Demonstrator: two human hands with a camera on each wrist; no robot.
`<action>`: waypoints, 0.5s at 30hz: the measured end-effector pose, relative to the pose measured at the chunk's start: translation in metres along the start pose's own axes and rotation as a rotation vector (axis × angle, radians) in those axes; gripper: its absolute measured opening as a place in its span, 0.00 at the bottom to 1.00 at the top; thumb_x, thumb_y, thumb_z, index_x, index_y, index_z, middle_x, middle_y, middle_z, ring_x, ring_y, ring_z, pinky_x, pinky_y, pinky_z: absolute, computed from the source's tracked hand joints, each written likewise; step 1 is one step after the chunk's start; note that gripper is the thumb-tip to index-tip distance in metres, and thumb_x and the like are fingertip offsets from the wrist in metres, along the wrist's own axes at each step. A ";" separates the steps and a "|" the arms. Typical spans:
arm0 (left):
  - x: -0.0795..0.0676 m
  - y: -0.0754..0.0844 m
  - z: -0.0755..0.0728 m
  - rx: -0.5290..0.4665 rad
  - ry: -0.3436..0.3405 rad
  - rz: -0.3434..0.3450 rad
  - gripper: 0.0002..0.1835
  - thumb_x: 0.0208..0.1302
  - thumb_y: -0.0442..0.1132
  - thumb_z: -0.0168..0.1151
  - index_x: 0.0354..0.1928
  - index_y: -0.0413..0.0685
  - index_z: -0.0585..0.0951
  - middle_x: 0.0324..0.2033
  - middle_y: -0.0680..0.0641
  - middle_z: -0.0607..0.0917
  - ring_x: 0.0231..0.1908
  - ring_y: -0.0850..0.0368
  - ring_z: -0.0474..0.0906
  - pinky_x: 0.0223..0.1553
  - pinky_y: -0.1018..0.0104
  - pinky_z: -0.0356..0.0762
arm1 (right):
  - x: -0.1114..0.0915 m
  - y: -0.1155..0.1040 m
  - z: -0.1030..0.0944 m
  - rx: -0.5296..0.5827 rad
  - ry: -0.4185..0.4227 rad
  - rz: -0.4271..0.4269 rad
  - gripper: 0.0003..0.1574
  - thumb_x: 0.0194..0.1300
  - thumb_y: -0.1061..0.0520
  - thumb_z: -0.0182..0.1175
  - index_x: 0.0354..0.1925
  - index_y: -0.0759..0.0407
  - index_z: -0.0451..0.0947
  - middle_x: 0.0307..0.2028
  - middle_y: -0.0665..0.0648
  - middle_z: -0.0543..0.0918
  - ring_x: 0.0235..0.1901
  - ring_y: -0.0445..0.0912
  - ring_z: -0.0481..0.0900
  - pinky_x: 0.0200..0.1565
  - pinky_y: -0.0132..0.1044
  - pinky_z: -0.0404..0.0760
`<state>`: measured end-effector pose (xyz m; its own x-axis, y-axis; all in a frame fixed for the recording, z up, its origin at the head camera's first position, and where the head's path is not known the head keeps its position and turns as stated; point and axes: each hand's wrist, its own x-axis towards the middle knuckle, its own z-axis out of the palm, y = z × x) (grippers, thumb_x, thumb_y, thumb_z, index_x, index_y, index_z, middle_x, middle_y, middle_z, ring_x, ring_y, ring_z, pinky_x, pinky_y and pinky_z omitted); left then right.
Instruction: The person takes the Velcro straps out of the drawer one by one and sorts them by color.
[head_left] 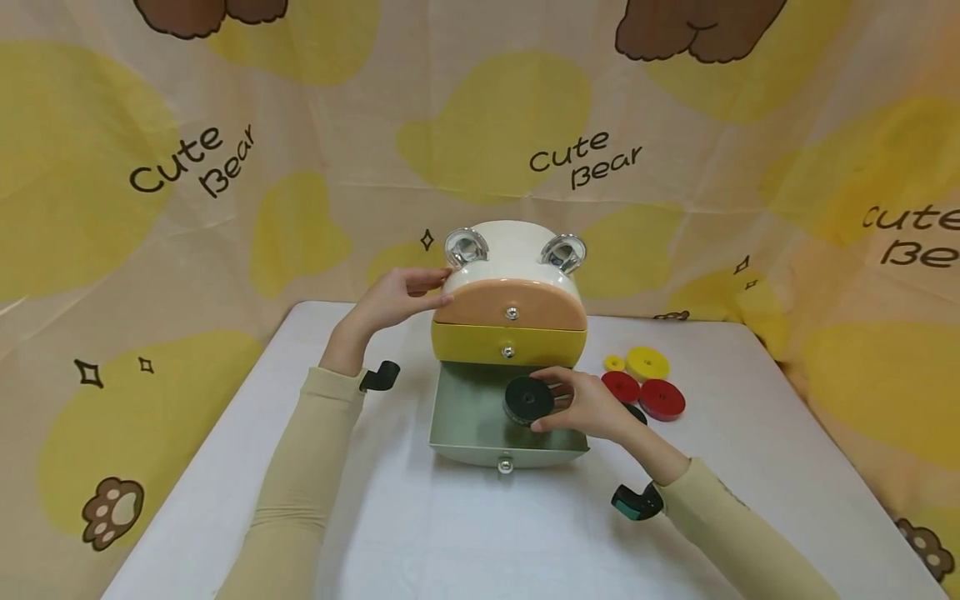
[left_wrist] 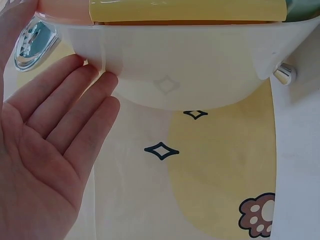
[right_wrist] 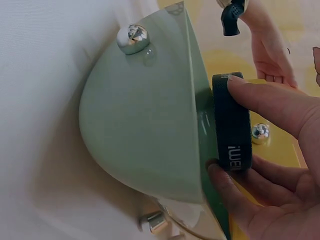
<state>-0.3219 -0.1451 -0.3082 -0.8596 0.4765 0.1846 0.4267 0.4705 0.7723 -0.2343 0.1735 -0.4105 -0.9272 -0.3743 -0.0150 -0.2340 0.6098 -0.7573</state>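
Note:
A small drawer cabinet with a white rounded top and two silver ear-like rings stands on the table. Its green bottom drawer is pulled out, while the yellow drawer and the peach drawer are closed. My right hand grips a thick black disc by its edge, thumb on one side and fingers on the other, over the open drawer. The disc has a small centre hole and pale lettering on its rim. With straight fingers, my left hand rests against the cabinet's white side.
Right of the cabinet lie two yellow discs, one large and one small, and two red discs. Another black disc is partly hidden by my right hand. A patterned cloth hangs behind the white table.

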 end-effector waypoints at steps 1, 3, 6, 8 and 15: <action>0.000 0.000 0.000 0.000 -0.001 -0.003 0.30 0.60 0.44 0.66 0.64 0.42 0.72 0.61 0.40 0.75 0.61 0.43 0.71 0.61 0.49 0.70 | -0.001 0.000 -0.001 -0.003 0.005 0.005 0.43 0.42 0.45 0.77 0.57 0.50 0.74 0.49 0.54 0.81 0.47 0.50 0.80 0.47 0.41 0.83; -0.001 0.001 0.000 -0.002 -0.003 -0.009 0.30 0.60 0.44 0.66 0.64 0.42 0.72 0.61 0.40 0.74 0.62 0.43 0.71 0.61 0.49 0.70 | -0.004 -0.001 -0.004 -0.011 0.018 0.016 0.44 0.41 0.44 0.77 0.57 0.49 0.74 0.49 0.54 0.81 0.47 0.49 0.80 0.47 0.40 0.83; -0.001 0.002 0.000 0.002 -0.002 -0.011 0.31 0.61 0.44 0.66 0.64 0.42 0.72 0.61 0.40 0.74 0.62 0.43 0.71 0.61 0.48 0.70 | -0.009 -0.002 -0.009 -0.017 0.034 0.033 0.45 0.41 0.43 0.78 0.58 0.48 0.74 0.50 0.53 0.81 0.47 0.49 0.80 0.48 0.41 0.83; -0.001 0.001 0.000 0.002 -0.001 -0.010 0.31 0.61 0.44 0.66 0.64 0.42 0.72 0.62 0.40 0.74 0.62 0.43 0.71 0.61 0.49 0.70 | -0.012 -0.002 -0.012 -0.020 0.046 0.044 0.46 0.40 0.43 0.77 0.58 0.48 0.73 0.51 0.53 0.81 0.48 0.50 0.80 0.47 0.41 0.83; 0.008 -0.017 0.002 -0.024 0.007 -0.011 0.32 0.59 0.47 0.67 0.64 0.46 0.72 0.62 0.44 0.74 0.62 0.46 0.71 0.61 0.50 0.70 | -0.025 0.000 -0.022 -0.044 0.073 0.020 0.46 0.43 0.43 0.76 0.60 0.52 0.72 0.54 0.56 0.79 0.50 0.53 0.80 0.49 0.48 0.82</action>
<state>-0.3355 -0.1482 -0.3211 -0.8660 0.4665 0.1802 0.4106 0.4575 0.7887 -0.2177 0.1983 -0.3961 -0.9503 -0.3109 0.0189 -0.2261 0.6470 -0.7282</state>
